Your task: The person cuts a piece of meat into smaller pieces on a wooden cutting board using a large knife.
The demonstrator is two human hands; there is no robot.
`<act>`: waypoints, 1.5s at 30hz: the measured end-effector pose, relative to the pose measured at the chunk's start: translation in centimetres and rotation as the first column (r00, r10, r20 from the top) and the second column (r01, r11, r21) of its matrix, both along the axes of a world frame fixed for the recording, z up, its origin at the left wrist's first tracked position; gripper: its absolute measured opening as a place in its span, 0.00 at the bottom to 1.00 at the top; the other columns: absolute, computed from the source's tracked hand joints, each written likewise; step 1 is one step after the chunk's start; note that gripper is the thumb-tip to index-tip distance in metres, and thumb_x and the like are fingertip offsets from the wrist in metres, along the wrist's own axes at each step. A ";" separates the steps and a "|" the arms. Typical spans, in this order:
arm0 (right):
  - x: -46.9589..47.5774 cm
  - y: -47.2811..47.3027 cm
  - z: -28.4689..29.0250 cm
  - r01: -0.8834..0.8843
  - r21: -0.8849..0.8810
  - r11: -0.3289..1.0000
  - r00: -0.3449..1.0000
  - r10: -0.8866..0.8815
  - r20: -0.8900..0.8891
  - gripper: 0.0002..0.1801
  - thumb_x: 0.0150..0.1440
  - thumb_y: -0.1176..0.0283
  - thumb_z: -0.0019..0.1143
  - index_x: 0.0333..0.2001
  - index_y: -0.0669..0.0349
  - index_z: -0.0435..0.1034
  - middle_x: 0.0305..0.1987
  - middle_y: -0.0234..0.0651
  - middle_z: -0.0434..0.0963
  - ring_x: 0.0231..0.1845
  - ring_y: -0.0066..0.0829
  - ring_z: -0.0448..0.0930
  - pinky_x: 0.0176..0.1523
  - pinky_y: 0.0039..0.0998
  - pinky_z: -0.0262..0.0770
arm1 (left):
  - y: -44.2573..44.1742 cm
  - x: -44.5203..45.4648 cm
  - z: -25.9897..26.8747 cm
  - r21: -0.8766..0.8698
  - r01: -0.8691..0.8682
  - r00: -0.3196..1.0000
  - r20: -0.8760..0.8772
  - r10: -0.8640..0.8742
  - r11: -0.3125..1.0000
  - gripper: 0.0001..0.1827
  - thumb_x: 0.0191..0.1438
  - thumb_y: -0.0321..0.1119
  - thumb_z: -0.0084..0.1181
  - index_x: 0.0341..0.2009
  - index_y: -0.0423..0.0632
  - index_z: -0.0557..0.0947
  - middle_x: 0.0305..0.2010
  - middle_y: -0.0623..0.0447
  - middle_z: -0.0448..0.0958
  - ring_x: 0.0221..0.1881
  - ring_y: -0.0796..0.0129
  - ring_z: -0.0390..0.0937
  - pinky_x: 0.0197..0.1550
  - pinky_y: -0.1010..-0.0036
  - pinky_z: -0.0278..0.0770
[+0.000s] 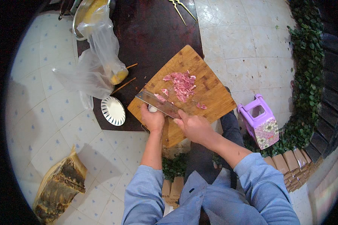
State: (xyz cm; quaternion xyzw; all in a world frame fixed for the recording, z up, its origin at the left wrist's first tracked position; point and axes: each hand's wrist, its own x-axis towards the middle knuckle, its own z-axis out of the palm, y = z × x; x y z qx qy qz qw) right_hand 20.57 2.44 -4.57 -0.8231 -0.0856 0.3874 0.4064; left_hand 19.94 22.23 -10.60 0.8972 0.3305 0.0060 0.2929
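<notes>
A wooden cutting board lies turned cornerwise at the near end of a dark table. Sliced raw meat is heaped on its middle, with a few loose pieces about it. In my right hand is a cleaver, its broad blade slanting across the board to the upper left. My left hand is at the near side of the blade, its fingers partly hidden beside a small whitish piece; whether they grip it I cannot tell.
Left of the board are a white plate with dark rim marks, wooden chopsticks and plastic bags, one with something yellow inside. A metal bowl stands behind. Tongs lie at the far edge. A purple stool is right of my leg.
</notes>
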 end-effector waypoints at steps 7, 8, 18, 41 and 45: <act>-3.4 -2.1 -0.4 0.257 0.211 0.943 0.966 -0.257 -0.028 0.20 0.70 0.57 0.46 0.56 0.61 0.69 0.35 0.56 0.82 0.37 0.59 0.83 0.41 0.56 0.79 | 0.7 -0.3 0.1 -0.035 0.035 0.998 -0.050 -0.036 0.999 0.17 0.53 0.36 0.67 0.43 0.41 0.80 0.42 0.42 0.81 0.45 0.48 0.79 0.50 0.59 0.75; -3.8 -2.2 0.1 0.258 0.154 0.954 0.966 -0.260 -0.010 0.21 0.70 0.56 0.45 0.56 0.61 0.68 0.35 0.56 0.82 0.38 0.59 0.83 0.41 0.55 0.79 | 0.5 -0.3 0.1 -0.027 0.035 0.998 -0.055 -0.036 0.999 0.17 0.53 0.36 0.67 0.43 0.41 0.80 0.43 0.42 0.81 0.45 0.48 0.79 0.50 0.60 0.75; -2.1 -3.1 3.9 -0.095 -0.056 0.994 0.977 0.082 -0.197 0.29 0.71 0.50 0.39 0.62 0.63 0.61 0.31 0.56 0.82 0.36 0.58 0.84 0.41 0.55 0.79 | 0.8 -1.2 -1.4 0.017 0.038 0.997 0.061 -0.039 0.999 0.14 0.53 0.35 0.65 0.42 0.43 0.81 0.41 0.42 0.79 0.45 0.43 0.77 0.48 0.57 0.74; 0.0 -1.2 0.8 -0.092 -0.018 0.996 0.996 0.093 0.005 0.26 0.71 0.52 0.43 0.57 0.66 0.65 0.28 0.55 0.81 0.32 0.58 0.84 0.37 0.55 0.80 | 0.3 -0.4 -0.9 0.013 0.005 1.000 0.023 -0.005 1.000 0.16 0.52 0.32 0.66 0.45 0.41 0.81 0.41 0.41 0.82 0.43 0.45 0.80 0.48 0.60 0.76; -2.7 -3.1 2.2 0.010 0.040 0.999 0.997 -0.013 0.075 0.24 0.70 0.54 0.45 0.54 0.66 0.66 0.24 0.53 0.80 0.27 0.58 0.83 0.32 0.54 0.80 | 1.8 -1.2 -1.4 -0.075 0.040 0.998 0.046 -0.036 0.996 0.18 0.52 0.34 0.67 0.46 0.40 0.81 0.41 0.39 0.82 0.44 0.44 0.81 0.49 0.60 0.76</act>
